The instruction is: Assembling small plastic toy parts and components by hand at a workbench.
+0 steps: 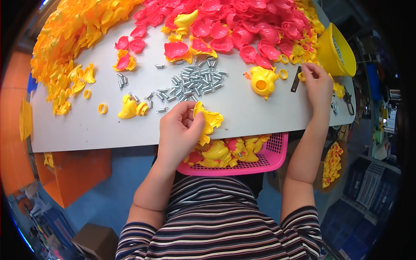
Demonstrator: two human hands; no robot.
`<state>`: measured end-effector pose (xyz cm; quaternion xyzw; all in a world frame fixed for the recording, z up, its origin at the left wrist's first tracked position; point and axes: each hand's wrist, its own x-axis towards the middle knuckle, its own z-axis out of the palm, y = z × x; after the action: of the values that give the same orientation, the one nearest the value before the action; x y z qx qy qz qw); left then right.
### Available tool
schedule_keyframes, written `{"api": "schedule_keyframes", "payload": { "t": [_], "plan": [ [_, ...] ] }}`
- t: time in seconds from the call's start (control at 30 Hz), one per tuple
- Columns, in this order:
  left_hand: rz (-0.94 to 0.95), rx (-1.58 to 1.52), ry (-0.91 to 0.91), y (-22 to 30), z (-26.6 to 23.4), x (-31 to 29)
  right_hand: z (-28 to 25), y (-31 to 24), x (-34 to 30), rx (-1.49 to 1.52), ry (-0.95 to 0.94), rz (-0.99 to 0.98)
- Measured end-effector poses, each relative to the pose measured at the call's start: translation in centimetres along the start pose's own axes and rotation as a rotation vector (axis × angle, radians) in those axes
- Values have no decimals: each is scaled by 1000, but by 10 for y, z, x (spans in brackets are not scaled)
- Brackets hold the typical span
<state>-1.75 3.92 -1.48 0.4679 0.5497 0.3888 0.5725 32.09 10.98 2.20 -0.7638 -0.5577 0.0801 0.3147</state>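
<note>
My left hand (pixel 178 132) grips a yellow plastic half-shell (pixel 210 120) between thumb and fingers, just above the table's front edge, with its hollow side showing. At the right, my right hand (pixel 320 84) has thumb and fingers pinched on a small yellow ring (pixel 302 76), beside a flat dark metal strip (pixel 296 79). A heap of small metal springs (pixel 195 81) lies beyond my left hand. Between the hands sits a yellow animal-shaped piece (pixel 262 82) with a round opening. Left of my left hand is another yellow piece (pixel 128 107) with a ring at its end.
Pink shells (pixel 268 26) are heaped at the back, and orange-yellow shells (pixel 65 39) at the back left. A yellow bucket (pixel 336 52) leans at the right. Below the table edge, a pink basket (pixel 277 161) holds yellow pieces. An orange bin (pixel 82 177) stands lower left.
</note>
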Motion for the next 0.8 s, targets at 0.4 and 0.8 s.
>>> {"api": "schedule_keyframes", "payload": {
  "t": [0.4,0.8],
  "plan": [
    [127,108,40,4,3,0,20,82,16,150,291,-70],
    [525,532,714,63,-131,35,26,81,16,224,233,-88]
  ]
}}
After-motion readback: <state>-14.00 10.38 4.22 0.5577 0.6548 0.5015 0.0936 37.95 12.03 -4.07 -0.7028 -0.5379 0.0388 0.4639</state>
